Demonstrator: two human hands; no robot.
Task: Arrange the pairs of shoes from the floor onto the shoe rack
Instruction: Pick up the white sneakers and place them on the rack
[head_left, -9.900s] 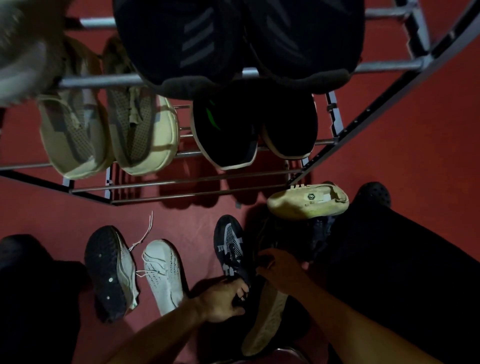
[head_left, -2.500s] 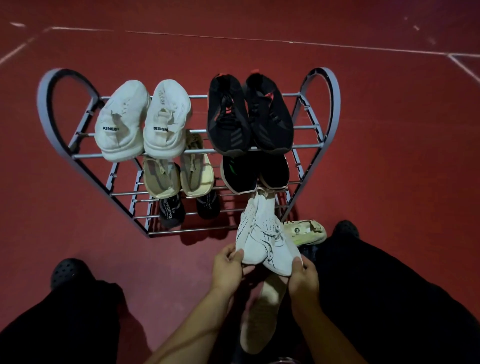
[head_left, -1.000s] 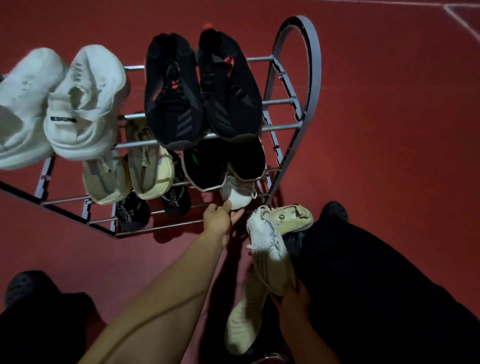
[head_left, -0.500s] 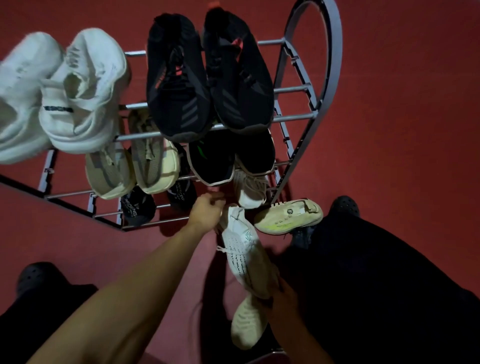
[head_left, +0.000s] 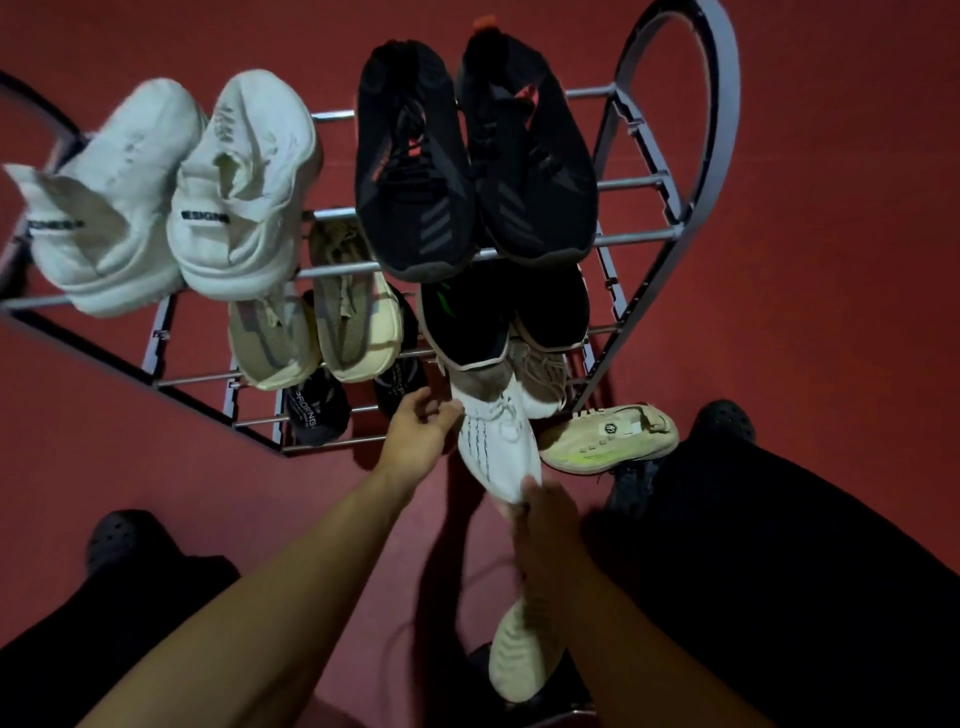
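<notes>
A grey metal shoe rack (head_left: 670, 234) stands on the red floor. My right hand (head_left: 543, 519) grips a white sneaker (head_left: 496, 441) by one end, its other end pushed in at the rack's lowest tier, beside its mate (head_left: 540, 384) lying there. My left hand (head_left: 421, 431) hovers by the bottom rail, fingers loosely curled and holding nothing, just left of the white sneaker. A cream shoe (head_left: 608, 439) lies on the floor at the rack's right foot. Another pale shoe (head_left: 522, 654) lies sole-up under my right forearm.
White high-tops (head_left: 171, 197) and black sneakers (head_left: 467, 161) fill the top tier. Beige sneakers (head_left: 322, 322) and black shoes (head_left: 498, 312) sit on the middle tier, dark shoes (head_left: 317, 410) below. My black-clad knees and black clogs (head_left: 117, 532) flank the scene.
My right hand has pushed the white sneaker forward into the bottom tier beside its mate. My left hand has shifted slightly right along the bottom rail, still holding nothing.
</notes>
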